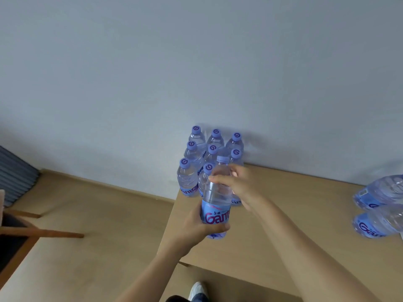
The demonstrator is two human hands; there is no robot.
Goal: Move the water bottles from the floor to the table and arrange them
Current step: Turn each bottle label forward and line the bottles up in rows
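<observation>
A clear water bottle (218,192) with a blue label and blue cap is held upright over the near left part of the wooden table (294,214). My left hand (196,225) grips its labelled lower part. My right hand (235,182) curls its fingers round the upper body just below the neck. Behind it, several identical bottles (192,153) stand upright in tidy rows at the table's far left corner against the wall. Two more bottles (379,205) lie on their sides at the table's right edge.
A white wall (196,62) runs along the table's back. A wooden chair (19,232) stands on the tan floor at the left. A white shoe (197,289) shows below the table's front edge.
</observation>
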